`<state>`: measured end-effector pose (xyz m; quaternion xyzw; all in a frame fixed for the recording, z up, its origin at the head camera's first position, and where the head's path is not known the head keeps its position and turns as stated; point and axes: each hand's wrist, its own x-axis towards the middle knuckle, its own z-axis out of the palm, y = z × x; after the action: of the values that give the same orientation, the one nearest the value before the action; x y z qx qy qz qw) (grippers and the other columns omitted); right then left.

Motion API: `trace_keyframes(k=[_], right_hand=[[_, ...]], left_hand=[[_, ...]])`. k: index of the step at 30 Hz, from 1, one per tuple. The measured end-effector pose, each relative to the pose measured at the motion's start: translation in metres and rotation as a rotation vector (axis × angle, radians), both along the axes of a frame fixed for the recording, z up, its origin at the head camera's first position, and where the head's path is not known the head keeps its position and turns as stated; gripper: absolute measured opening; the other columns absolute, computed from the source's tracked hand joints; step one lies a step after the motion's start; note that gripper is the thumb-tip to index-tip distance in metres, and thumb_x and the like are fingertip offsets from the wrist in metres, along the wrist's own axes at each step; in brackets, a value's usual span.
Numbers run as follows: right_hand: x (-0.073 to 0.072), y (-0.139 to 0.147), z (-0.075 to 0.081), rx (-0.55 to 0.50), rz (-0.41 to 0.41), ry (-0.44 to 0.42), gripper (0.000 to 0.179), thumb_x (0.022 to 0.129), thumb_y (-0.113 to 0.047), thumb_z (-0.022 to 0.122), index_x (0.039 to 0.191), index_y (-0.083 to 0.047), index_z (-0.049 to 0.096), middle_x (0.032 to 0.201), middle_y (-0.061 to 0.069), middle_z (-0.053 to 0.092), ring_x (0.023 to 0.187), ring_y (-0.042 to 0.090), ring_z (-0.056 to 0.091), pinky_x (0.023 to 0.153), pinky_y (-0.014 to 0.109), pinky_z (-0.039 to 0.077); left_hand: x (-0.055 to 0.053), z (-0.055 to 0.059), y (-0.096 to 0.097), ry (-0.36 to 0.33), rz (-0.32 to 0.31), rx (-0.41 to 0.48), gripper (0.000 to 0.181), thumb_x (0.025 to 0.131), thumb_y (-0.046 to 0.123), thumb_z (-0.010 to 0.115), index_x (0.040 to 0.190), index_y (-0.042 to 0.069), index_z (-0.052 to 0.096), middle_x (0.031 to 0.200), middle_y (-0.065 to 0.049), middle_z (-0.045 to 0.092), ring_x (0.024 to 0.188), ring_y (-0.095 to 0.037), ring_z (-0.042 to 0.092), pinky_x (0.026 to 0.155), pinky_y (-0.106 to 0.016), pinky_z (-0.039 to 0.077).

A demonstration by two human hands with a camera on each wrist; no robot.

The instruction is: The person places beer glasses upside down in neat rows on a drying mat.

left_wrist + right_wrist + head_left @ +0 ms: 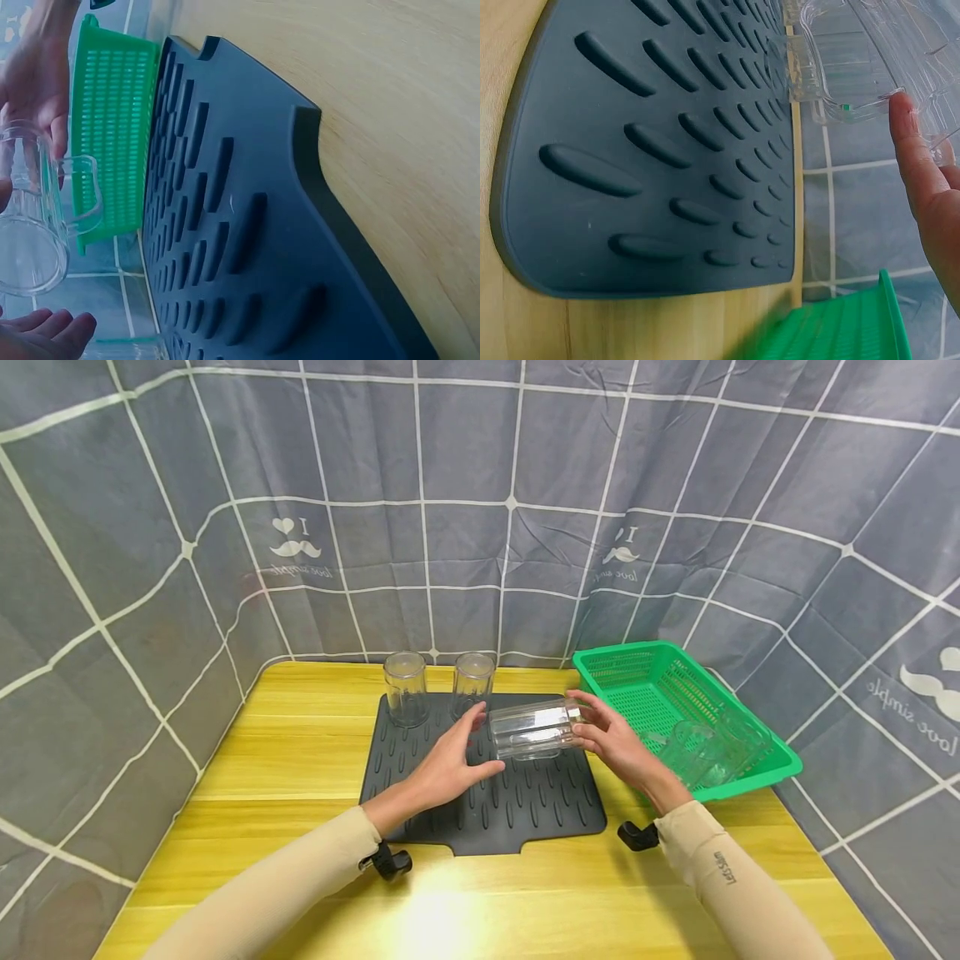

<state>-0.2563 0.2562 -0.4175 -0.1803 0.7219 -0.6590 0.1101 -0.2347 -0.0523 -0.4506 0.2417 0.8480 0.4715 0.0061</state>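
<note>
A clear glass mug (534, 729) lies sideways in the air above the dark ribbed drying mat (480, 835), its handle (91, 196) pointing down. My right hand (617, 745) grips the mug by its right end, thumb and fingers on the glass. At the other end is my left hand (448, 767), thumb and fingers spread around the opening; whether they touch the glass is hard to tell. Two more glasses, a left one (406, 690) and a right one (473, 681), stand upright along the mat's back edge.
To the right, a green plastic basket (615, 653) holds clear glassware (693, 752) in its near end. The wooden table (300, 735) carries the mat and basket. A grey checked curtain (465, 460) encloses the back and both sides.
</note>
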Motion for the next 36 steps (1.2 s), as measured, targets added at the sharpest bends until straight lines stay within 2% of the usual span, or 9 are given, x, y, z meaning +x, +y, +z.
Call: trace_keyframes(k=[5, 9, 12, 17, 22, 27, 31, 36], right_hand=[[0.002, -0.006, 0.000, 0.002, -0.004, -0.001, 0.065, 0.102, -0.015, 0.060, 0.159, -0.010, 0.028, 0.162, 0.018, 0.026, 0.125, 0.010, 0.054, 0.092, 0.026, 0.054], [0.004, -0.012, -0.001, -0.032, 0.002, -0.020, 0.064, 0.102, -0.013, 0.059, 0.158, -0.009, 0.029, 0.154, 0.018, 0.036, 0.119, 0.013, 0.059, 0.090, 0.028, 0.056], [0.003, -0.014, -0.005, -0.060, 0.016, -0.029, 0.062, 0.103, -0.012, 0.057, 0.158, -0.010, 0.030, 0.145, 0.014, 0.044, 0.115, 0.015, 0.062, 0.090, 0.030, 0.056], [0.003, -0.015, -0.009, -0.075, 0.024, -0.044, 0.056, 0.103, -0.012, 0.057, 0.155, -0.017, 0.035, 0.138, 0.008, 0.050, 0.113, 0.016, 0.063, 0.092, 0.032, 0.057], [0.001, -0.014, -0.012, -0.078, 0.036, -0.064, 0.056, 0.103, -0.014, 0.057, 0.155, -0.020, 0.035, 0.138, 0.009, 0.049, 0.112, 0.017, 0.064, 0.093, 0.033, 0.057], [0.002, -0.012, -0.014, -0.083, 0.061, -0.081, 0.057, 0.104, -0.014, 0.056, 0.156, -0.019, 0.033, 0.145, 0.014, 0.044, 0.118, 0.022, 0.060, 0.094, 0.036, 0.056], [0.002, -0.009, -0.016, -0.084, 0.068, -0.090, 0.057, 0.105, -0.012, 0.054, 0.156, -0.018, 0.032, 0.146, 0.017, 0.042, 0.119, 0.023, 0.058, 0.094, 0.034, 0.056], [0.002, -0.005, -0.018, -0.087, 0.053, -0.102, 0.057, 0.105, -0.012, 0.054, 0.156, -0.018, 0.032, 0.151, 0.017, 0.036, 0.116, 0.017, 0.058, 0.092, 0.032, 0.055]], left_hand=[[-0.001, 0.002, 0.004, -0.023, -0.010, 0.041, 0.095, 0.091, 0.042, 0.075, 0.162, 0.030, 0.013, 0.163, -0.004, 0.032, 0.145, -0.026, 0.041, 0.111, -0.049, 0.043], [-0.001, 0.003, 0.006, -0.043, -0.016, 0.056, 0.092, 0.092, 0.039, 0.075, 0.162, 0.029, 0.017, 0.164, -0.007, 0.030, 0.143, -0.032, 0.043, 0.109, -0.051, 0.045], [0.000, 0.003, 0.006, -0.044, -0.013, 0.066, 0.089, 0.092, 0.040, 0.074, 0.162, 0.028, 0.019, 0.164, -0.008, 0.031, 0.141, -0.032, 0.045, 0.108, -0.049, 0.046], [0.001, 0.003, 0.006, -0.033, -0.004, 0.077, 0.086, 0.092, 0.039, 0.074, 0.161, 0.028, 0.024, 0.161, -0.008, 0.035, 0.137, -0.032, 0.050, 0.107, -0.046, 0.048], [0.001, 0.003, 0.006, -0.029, 0.004, 0.091, 0.082, 0.092, 0.031, 0.076, 0.159, 0.027, 0.029, 0.159, -0.008, 0.037, 0.135, -0.033, 0.052, 0.105, -0.046, 0.049], [0.000, 0.004, 0.007, -0.020, 0.004, 0.093, 0.079, 0.091, 0.029, 0.077, 0.157, 0.026, 0.033, 0.154, -0.008, 0.041, 0.136, -0.032, 0.051, 0.106, -0.046, 0.049], [-0.003, 0.009, 0.007, 0.016, -0.004, 0.068, 0.077, 0.091, 0.028, 0.077, 0.156, 0.024, 0.036, 0.149, -0.009, 0.045, 0.138, -0.029, 0.049, 0.108, -0.043, 0.048], [-0.007, 0.018, 0.009, 0.049, -0.004, 0.019, 0.075, 0.091, 0.030, 0.077, 0.155, 0.025, 0.037, 0.145, -0.007, 0.048, 0.135, -0.026, 0.050, 0.109, -0.040, 0.047]])
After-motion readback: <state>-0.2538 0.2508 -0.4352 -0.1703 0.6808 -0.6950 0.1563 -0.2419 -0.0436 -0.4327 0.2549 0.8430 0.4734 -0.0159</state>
